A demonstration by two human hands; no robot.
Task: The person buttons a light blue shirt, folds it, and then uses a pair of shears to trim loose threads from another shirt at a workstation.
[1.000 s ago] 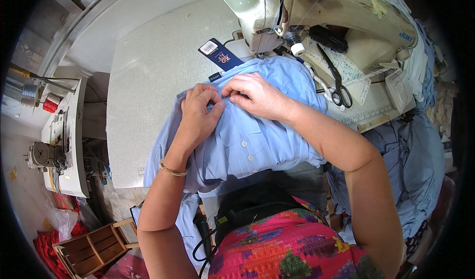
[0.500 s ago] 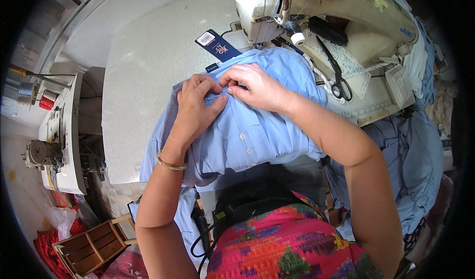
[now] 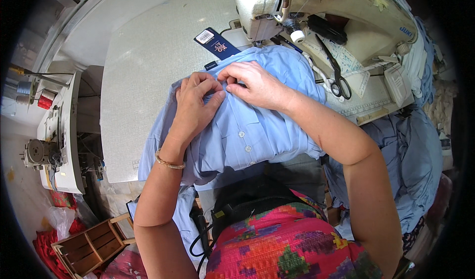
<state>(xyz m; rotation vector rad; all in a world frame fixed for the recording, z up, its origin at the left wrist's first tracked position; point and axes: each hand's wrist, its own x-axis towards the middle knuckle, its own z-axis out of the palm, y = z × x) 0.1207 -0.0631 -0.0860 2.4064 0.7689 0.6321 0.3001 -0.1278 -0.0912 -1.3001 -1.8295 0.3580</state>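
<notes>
1. On the pale counter [image 3: 141,86], in front of the sewing machine [image 3: 260,14], a light blue shirt [image 3: 262,130] lies bunched, its lower part hanging over the near edge.
2. The left hand [image 3: 197,98] is on the upper part of the shirt, its grip pinching the cloth between thumb and fingers.
3. Just beside it, the right hand [image 3: 255,85] bends inward, its grip also pinching shirt cloth at the fingertips.
4. Below the hands, pale buttons [image 3: 241,134] run down the front.
5. Beyond the hands lies a dark blue tag [image 3: 216,43]; black scissors [image 3: 335,67] rest to the right.
</notes>
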